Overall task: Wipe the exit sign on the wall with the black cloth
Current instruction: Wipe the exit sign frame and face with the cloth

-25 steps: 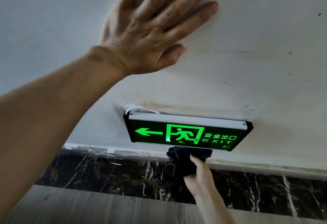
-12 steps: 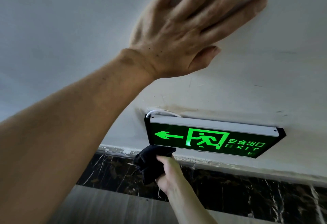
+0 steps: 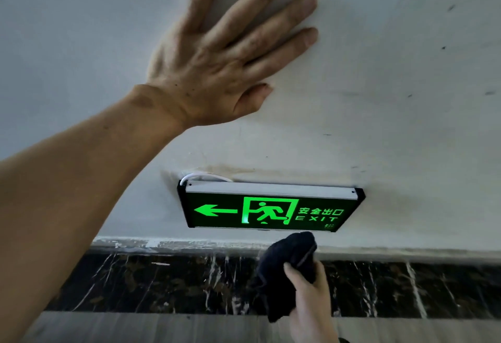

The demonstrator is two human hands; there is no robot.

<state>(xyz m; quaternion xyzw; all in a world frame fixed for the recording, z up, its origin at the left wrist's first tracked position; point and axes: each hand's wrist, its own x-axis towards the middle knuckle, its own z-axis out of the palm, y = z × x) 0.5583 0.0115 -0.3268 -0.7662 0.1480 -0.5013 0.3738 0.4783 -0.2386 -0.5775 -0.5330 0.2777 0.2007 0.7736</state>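
The exit sign [image 3: 271, 208] glows green low on the white wall, with a left arrow, a running figure and the word EXIT. My right hand [image 3: 310, 292] holds a bunched black cloth [image 3: 284, 269] just under the sign's lower right edge; the cloth top sits slightly below the sign, apart from it. My left hand [image 3: 225, 55] lies flat on the wall above the sign, fingers spread, holding nothing.
A white cable [image 3: 202, 176] loops out at the sign's top left corner. Below the wall runs a dark marble skirting [image 3: 162, 283], then a grey floor [image 3: 135, 326]. The wall [image 3: 406, 98] shows small dark marks.
The cloth in my right hand has shifted from under the sign's left end to under its right part and dropped a little lower. My left hand stays pressed on the wall.
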